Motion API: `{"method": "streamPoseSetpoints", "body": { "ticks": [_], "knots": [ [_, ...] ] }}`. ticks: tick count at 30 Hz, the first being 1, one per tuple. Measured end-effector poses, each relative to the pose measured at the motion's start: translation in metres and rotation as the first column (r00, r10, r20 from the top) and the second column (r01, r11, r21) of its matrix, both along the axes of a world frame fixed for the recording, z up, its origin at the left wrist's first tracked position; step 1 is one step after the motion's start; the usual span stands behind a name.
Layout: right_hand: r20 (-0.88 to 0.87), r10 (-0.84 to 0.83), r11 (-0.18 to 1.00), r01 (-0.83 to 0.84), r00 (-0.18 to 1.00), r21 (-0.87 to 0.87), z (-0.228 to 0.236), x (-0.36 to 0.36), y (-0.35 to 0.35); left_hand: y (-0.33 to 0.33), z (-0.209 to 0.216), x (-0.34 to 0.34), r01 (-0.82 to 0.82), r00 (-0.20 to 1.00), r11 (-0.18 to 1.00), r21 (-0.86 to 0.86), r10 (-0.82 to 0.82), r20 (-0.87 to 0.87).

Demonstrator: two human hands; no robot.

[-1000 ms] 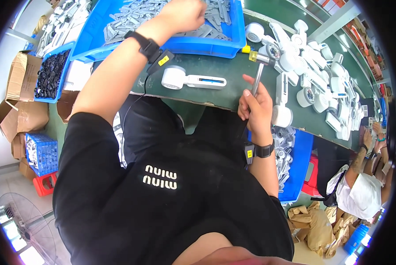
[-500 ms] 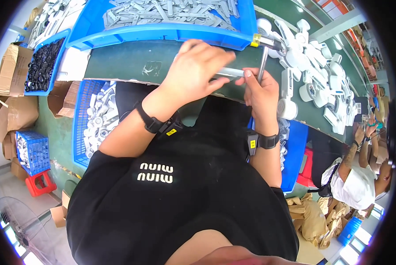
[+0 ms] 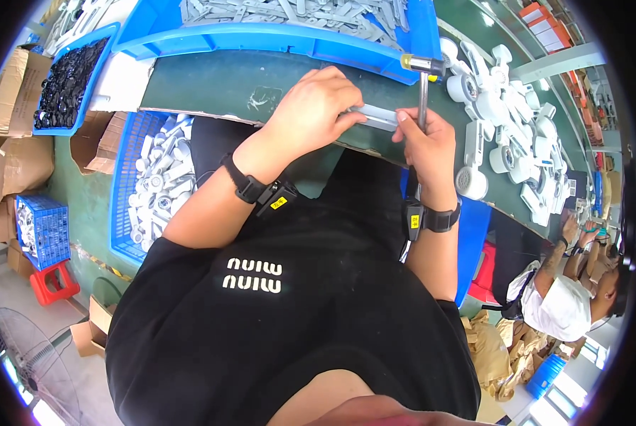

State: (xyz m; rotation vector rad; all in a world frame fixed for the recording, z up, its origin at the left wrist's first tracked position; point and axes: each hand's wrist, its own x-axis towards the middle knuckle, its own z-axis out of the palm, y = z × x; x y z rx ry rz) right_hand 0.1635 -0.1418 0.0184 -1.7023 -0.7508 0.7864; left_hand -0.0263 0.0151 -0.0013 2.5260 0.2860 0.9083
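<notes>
A light grey, elongated plastic piece (image 3: 379, 117) spans the gap between my two hands above the bench's near edge. My left hand (image 3: 318, 106) is closed around its left end, fingers curled and thumb underneath. At its right end, the thumb and fingers of my right hand (image 3: 430, 148) pinch it. That same hand also grips a mallet (image 3: 423, 99) by its metal handle, head pointing away from me. The mallet head has a pale yellowish face and a dark face, and lies near the blue bin's front corner. My palms and the ends of the piece are hidden.
Beyond my hands stands a blue bin (image 3: 261, 41) of grey strips. White round-headed parts (image 3: 499, 106) are heaped at right. At left are a tray of black parts (image 3: 73, 79) and a blue crate (image 3: 122, 206) of white parts. A co-worker (image 3: 559, 302) works far right.
The fingers of my left hand have curled in around the grey piece, where they were stretched out over it before. The mallet head now shows more fully. The whole view has shifted slightly.
</notes>
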Motion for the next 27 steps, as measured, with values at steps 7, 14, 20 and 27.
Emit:
{"method": "streamPoseSetpoints", "body": {
  "ticks": [7,14,20,27],
  "knots": [
    [0.086,-0.079,0.995,0.085,0.993,-0.061,-0.003,-0.004,0.007,-0.002,0.000,0.003,0.007,0.999,0.999,-0.034,-0.006,0.038],
    [0.064,0.047,0.992,-0.039,0.997,-0.116,-0.009,0.007,-0.001,-0.013,0.014,0.007,-0.074,0.994,0.992,0.099,0.082,-0.078],
    [0.051,0.087,0.993,-0.083,0.995,-0.079,-0.013,0.009,0.000,-0.041,0.015,0.022,-0.160,0.958,0.955,0.251,0.211,-0.196],
    [0.055,0.075,0.996,-0.071,0.996,-0.062,-0.013,0.009,0.000,-0.040,-0.006,0.031,-0.103,0.994,0.972,0.211,0.108,-0.013]
  ]
}}
